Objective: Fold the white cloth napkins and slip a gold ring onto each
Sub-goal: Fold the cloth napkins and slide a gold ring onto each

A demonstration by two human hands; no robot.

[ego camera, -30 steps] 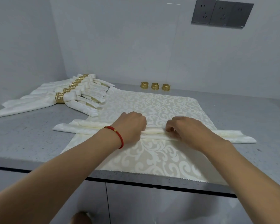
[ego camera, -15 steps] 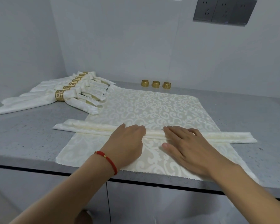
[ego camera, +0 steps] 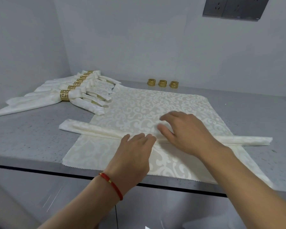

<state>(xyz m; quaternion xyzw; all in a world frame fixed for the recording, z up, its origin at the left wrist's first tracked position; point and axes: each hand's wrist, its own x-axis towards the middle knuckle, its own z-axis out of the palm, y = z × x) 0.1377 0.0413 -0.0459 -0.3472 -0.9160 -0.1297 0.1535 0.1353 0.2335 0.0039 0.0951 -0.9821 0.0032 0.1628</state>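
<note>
A white patterned napkin, folded into a long narrow strip [ego camera: 92, 129], lies crosswise on a flat, unfolded napkin [ego camera: 139, 109]. My left hand [ego camera: 134, 154] lies flat with its fingertips pressing the strip near its middle. Just right of it, my right hand [ego camera: 186, 134] reaches over the strip, and a raised bit of the strip's middle sits between its thumb and fingers. Three loose gold rings [ego camera: 162, 83] stand in a row at the back, by the wall.
Several finished napkins [ego camera: 40, 100], each in a gold ring [ego camera: 64, 95], fan out at the back left of the grey counter [ego camera: 31, 138]. The flat napkin's near edge reaches the counter's front edge. Wall sockets [ego camera: 234, 7] are at the upper right.
Both hands went from curled on the strip to flat. My right hand then moved forward over the strip and took its middle between thumb and fingers. My left hand stays pressing.
</note>
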